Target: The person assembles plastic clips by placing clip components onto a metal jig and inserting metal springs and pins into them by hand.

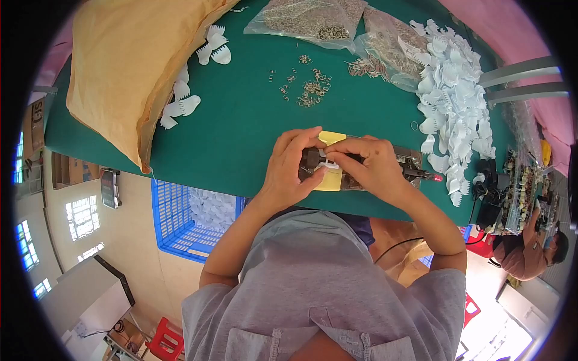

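Observation:
Both hands meet over a small dark tool lying on the green table near its front edge. My left hand pinches a small white wing-shaped piece from the left. My right hand presses on the same piece from the right, its fingers curled over the tool. A yellow pad lies under the hands. A red-tipped nozzle sticks out of the tool to the right.
A heap of white wing pieces lies at the right. Loose metal clips and clear bags of clips sit at the back. A tan sack lies at the left, a blue crate below the table. Another person sits at the right.

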Demonstrator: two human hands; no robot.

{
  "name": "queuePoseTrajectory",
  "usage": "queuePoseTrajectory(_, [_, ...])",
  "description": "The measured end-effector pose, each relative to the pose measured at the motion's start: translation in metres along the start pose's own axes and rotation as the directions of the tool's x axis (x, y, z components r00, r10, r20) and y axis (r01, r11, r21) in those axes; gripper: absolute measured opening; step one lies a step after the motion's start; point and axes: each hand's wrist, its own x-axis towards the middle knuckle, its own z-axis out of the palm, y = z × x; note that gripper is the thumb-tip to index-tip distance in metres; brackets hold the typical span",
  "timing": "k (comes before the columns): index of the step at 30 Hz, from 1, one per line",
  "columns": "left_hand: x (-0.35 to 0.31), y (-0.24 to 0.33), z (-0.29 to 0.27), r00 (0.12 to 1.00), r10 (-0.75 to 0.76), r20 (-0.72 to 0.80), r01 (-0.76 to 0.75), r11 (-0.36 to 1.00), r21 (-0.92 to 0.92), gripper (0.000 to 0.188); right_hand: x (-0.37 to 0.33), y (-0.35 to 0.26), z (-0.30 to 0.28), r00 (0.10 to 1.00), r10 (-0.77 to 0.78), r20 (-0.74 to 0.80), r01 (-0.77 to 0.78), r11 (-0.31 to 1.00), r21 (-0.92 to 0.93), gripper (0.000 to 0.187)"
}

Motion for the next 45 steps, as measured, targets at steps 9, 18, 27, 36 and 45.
queuePoseTrajectory(9, [0.003, 0.004, 0.000, 0.999, -0.032, 0.018, 0.033, 0.999, -0.016, 0.075, -0.012, 0.010, 0.020, 0.754, -0.550, -0.359, 0.452, 0.831, -0.323, 0.018])
queuePoseTrajectory(18, [0.008, 0.003, 0.001, 0.999, -0.017, 0.051, 0.016, 1.000, 0.020, 0.070, -0.011, 0.009, 0.018, 0.765, -0.523, -0.375, 0.435, 0.850, -0.297, 0.020])
queuePoseTrajectory(27, [0.012, 0.002, -0.002, 0.996, 0.044, 0.082, -0.049, 0.997, 0.063, 0.044, 0.059, 0.035, -0.020, 0.959, -0.111, -0.260, 0.106, 0.994, -0.031, 0.015])
queuePoseTrajectory(36, [0.011, 0.002, -0.001, 0.997, 0.018, 0.080, -0.019, 1.000, 0.011, 0.034, 0.100, 0.028, -0.008, 0.901, -0.369, -0.229, 0.258, 0.879, -0.401, 0.010])
queuePoseTrajectory(45, [0.010, 0.002, -0.004, 0.997, 0.008, 0.073, -0.008, 1.000, 0.000, 0.035, 0.066, 0.029, -0.035, 0.934, -0.208, -0.291, 0.106, 0.938, -0.330, 0.008])
